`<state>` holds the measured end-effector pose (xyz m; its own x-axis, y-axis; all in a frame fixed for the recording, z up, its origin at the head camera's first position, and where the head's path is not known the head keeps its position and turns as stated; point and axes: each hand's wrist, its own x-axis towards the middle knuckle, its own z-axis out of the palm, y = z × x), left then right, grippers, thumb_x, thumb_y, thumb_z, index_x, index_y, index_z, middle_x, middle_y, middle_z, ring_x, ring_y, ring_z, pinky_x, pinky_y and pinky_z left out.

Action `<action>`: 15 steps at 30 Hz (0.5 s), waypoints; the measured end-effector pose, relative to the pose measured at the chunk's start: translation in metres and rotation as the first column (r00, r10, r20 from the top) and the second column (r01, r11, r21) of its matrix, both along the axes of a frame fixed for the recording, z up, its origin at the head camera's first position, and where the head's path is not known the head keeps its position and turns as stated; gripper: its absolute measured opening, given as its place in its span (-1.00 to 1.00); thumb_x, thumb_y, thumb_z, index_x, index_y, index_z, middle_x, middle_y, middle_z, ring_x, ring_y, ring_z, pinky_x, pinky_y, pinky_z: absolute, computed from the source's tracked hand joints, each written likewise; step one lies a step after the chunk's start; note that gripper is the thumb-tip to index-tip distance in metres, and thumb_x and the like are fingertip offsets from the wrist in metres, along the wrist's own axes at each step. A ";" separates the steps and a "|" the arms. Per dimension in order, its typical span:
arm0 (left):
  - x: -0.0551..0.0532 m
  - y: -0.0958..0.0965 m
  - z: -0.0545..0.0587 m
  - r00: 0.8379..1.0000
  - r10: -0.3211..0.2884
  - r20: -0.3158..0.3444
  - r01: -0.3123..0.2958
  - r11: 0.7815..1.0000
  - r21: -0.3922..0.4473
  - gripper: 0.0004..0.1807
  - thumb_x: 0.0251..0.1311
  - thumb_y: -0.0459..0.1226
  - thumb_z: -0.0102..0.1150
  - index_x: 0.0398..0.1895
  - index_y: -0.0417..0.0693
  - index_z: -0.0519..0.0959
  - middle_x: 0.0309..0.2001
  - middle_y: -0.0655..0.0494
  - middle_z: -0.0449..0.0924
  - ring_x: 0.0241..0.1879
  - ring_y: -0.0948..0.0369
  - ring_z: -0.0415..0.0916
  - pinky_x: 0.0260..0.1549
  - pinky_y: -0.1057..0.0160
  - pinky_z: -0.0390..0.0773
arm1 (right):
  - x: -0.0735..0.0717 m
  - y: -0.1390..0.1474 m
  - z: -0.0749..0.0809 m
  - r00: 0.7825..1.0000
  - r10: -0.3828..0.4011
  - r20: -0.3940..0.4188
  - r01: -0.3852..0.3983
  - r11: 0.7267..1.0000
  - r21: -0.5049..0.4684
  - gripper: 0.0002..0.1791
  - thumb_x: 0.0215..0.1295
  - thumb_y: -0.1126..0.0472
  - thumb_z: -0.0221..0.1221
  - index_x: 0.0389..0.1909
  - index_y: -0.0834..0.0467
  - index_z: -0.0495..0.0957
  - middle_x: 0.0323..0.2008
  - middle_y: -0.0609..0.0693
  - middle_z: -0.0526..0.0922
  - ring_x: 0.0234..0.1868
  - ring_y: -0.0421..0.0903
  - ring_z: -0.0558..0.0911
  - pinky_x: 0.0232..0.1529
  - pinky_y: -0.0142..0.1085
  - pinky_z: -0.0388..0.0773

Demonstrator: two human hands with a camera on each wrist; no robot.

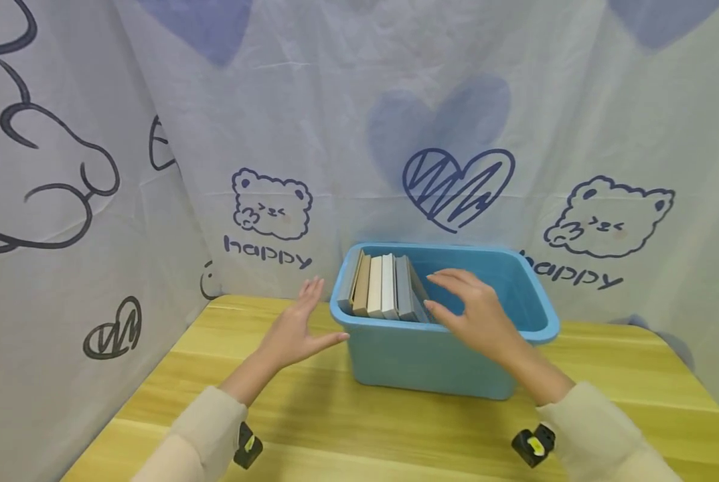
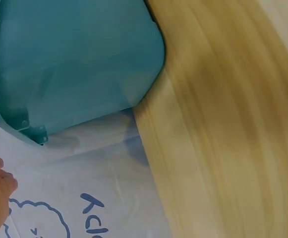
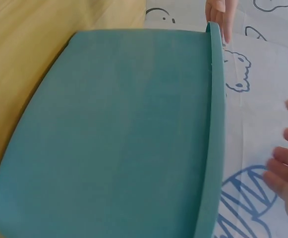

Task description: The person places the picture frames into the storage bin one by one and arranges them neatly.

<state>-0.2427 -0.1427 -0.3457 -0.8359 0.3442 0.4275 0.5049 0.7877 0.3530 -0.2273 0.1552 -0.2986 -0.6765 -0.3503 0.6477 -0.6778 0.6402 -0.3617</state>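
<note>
A blue plastic bin stands on the wooden table against the curtain. Inside its left end, a row of several books stands on edge, grey, tan and white, with the rightmost one leaning. My left hand is beside the bin's left end, thumb and fingers spread, holding nothing. Over the bin's front rim reaches my right hand, its fingers loosely bent just right of the books, with nothing between them. In the right wrist view the bin's front wall hides the books.
The wooden table extends in front of the bin and to both sides. A white curtain with hearts and bear drawings hangs close behind and at the left. Small black devices sit at both wrists.
</note>
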 end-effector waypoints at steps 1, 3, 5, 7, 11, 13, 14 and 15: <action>0.001 -0.002 -0.001 1.000 -0.002 -0.027 0.002 1.000 0.004 0.06 -0.06 0.12 0.28 0.39 -0.27 0.05 0.42 -0.16 -0.01 0.42 -0.09 -0.05 0.30 -0.06 0.11 | 0.001 0.003 0.000 0.998 -0.003 -0.056 0.002 1.000 -0.016 -0.58 0.08 0.27 0.29 -0.01 0.31 0.54 -0.01 0.23 0.57 0.07 0.16 0.51 0.03 0.05 0.49; 0.004 -0.006 -0.005 0.995 -0.017 -0.096 0.019 1.000 0.022 0.02 -0.05 0.14 0.26 0.36 -0.29 0.12 0.40 -0.17 0.08 0.39 -0.10 0.03 0.27 -0.07 0.17 | 0.004 0.010 0.000 0.988 -0.006 -0.154 0.000 0.999 -0.038 -0.57 0.03 0.28 0.30 -0.04 0.33 0.56 -0.01 0.24 0.57 0.07 0.19 0.49 0.04 0.07 0.46; 0.006 -0.009 -0.009 0.983 -0.032 -0.179 0.039 0.999 0.032 0.00 -0.01 0.25 0.15 0.32 -0.31 0.20 0.36 -0.18 0.16 0.36 -0.11 0.12 0.23 -0.08 0.23 | 0.006 0.019 -0.001 0.971 -0.006 -0.238 -0.005 0.999 -0.045 -0.59 0.13 0.15 0.25 -0.06 0.34 0.57 -0.01 0.26 0.57 0.07 0.22 0.47 0.03 0.12 0.43; 0.008 -0.011 -0.013 0.967 -0.043 -0.250 0.054 0.998 0.036 0.01 0.02 0.35 0.00 0.29 -0.31 0.26 0.33 -0.19 0.23 0.32 -0.13 0.18 0.21 -0.09 0.27 | 0.009 0.026 -0.004 0.951 -0.003 -0.308 -0.012 0.999 -0.047 -0.51 0.24 -0.01 0.15 -0.08 0.36 0.58 -0.02 0.29 0.57 0.07 0.25 0.45 0.03 0.16 0.38; 0.015 -0.012 -0.021 0.955 -0.047 -0.294 0.057 0.998 0.025 0.03 0.04 0.41 -0.17 0.25 -0.33 0.31 0.29 -0.22 0.28 0.28 -0.16 0.23 0.16 -0.12 0.31 | 0.016 0.039 -0.014 0.916 -0.024 -0.401 0.006 0.999 -0.045 -0.27 0.32 -0.27 -0.12 -0.07 0.37 0.56 0.01 0.32 0.55 0.09 0.28 0.41 0.05 0.20 0.29; 0.019 -0.012 -0.025 0.959 -0.047 -0.280 0.053 0.998 0.016 0.00 0.04 0.36 -0.06 0.24 -0.33 0.32 0.28 -0.23 0.29 0.28 -0.17 0.24 0.14 -0.12 0.32 | 0.022 0.045 -0.020 0.907 -0.051 -0.418 0.041 0.999 -0.034 -0.26 0.33 -0.28 -0.14 -0.03 0.36 0.54 0.04 0.32 0.52 0.11 0.29 0.39 0.07 0.22 0.25; 0.022 -0.012 -0.027 0.961 -0.047 -0.272 0.053 0.998 0.014 -0.03 0.04 0.33 0.01 0.23 -0.34 0.33 0.28 -0.23 0.30 0.27 -0.18 0.25 0.13 -0.13 0.33 | 0.025 0.048 -0.023 0.908 -0.066 -0.413 0.060 0.998 -0.028 -0.24 0.32 -0.29 -0.14 0.00 0.36 0.53 0.07 0.33 0.51 0.13 0.29 0.37 0.08 0.22 0.24; 0.024 -0.011 -0.029 0.963 -0.045 -0.266 0.048 0.999 0.006 -0.05 0.03 0.29 0.07 0.23 -0.33 0.33 0.27 -0.24 0.30 0.27 -0.18 0.25 0.13 -0.14 0.33 | 0.028 0.051 -0.027 0.911 -0.085 -0.403 0.082 0.996 -0.025 -0.22 0.31 -0.31 -0.16 0.02 0.35 0.51 0.08 0.33 0.49 0.14 0.29 0.36 0.09 0.24 0.22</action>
